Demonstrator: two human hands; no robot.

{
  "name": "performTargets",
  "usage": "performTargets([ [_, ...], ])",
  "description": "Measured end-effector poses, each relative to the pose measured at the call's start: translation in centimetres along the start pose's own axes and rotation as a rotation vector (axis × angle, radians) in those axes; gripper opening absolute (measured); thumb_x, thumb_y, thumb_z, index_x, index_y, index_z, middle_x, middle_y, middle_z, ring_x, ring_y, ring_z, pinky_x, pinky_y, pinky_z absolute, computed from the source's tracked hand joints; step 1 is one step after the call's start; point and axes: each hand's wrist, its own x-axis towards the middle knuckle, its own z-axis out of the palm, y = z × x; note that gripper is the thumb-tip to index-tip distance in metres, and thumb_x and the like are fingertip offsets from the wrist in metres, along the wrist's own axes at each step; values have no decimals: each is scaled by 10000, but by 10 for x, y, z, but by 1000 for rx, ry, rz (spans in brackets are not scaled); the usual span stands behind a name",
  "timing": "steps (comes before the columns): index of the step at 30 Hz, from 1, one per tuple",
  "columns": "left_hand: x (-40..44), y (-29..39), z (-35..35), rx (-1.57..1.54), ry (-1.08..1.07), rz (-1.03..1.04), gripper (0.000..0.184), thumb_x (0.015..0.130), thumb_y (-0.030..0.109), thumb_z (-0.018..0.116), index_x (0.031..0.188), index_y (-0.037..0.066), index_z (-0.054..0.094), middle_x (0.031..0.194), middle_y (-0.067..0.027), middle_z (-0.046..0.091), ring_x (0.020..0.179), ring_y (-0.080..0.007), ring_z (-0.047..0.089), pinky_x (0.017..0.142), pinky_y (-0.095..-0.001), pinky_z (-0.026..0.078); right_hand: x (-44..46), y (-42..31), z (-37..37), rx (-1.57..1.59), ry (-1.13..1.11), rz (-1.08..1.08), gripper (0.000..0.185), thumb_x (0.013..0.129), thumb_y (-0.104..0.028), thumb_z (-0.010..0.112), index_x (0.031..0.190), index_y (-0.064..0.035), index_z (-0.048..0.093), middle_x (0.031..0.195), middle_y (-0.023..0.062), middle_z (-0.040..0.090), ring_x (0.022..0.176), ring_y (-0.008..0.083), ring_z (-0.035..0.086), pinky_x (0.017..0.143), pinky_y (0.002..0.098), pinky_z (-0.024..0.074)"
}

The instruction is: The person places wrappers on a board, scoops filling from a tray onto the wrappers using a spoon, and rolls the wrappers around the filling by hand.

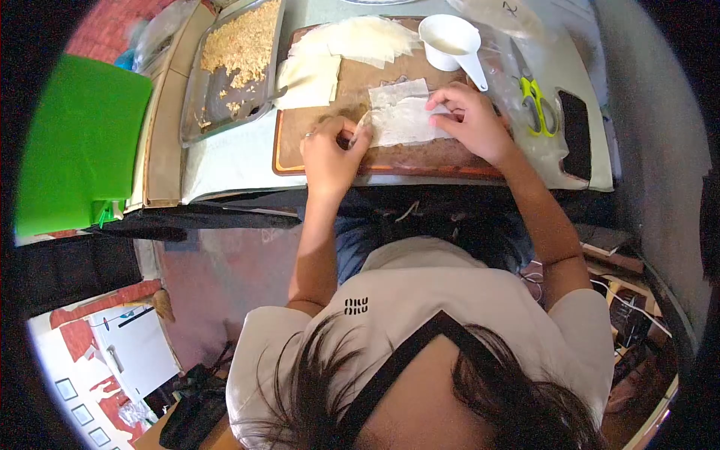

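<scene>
A thin pale wrapper sheet (405,116) lies on the brown board (292,142), partly folded, between my two hands. My left hand (335,146) pinches its left edge between thumb and fingers. At its right edge is my right hand (472,120), thumb and forefinger curled round the sheet's corner. Farther back on the board are a fanned pile of round wrappers (356,39) and a stack of square wrappers (311,81). The white cup with a handle (450,43) stands behind my right hand.
At the left, a glass tray (191,97) holds crumbly filling (240,45) and a utensil. Yellow-green scissors (536,105) lie on clear plastic at the right, beside a black phone-like object (575,135). A green panel (82,142) stands far left.
</scene>
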Motion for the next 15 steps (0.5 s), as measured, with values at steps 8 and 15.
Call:
performTargets([
  [8,-3,-5,2,4,19,74,187,694,159,785,664,68,624,621,-40,603,606,-228,579,728,-361,442,-8,-2,0,-170,36,-80,116,800,-20,698,915,-26,688,1037,91,604,900,189,617,756,295,506],
  [15,-9,-2,3,147,29,100,290,715,163,754,984,136,651,976,-115,572,976,-342,511,826,-460,407,-15,-16,7,-309,112,-230,162,756,-81,695,913,-49,674,1021,125,599,1017,306,578,908,396,455],
])
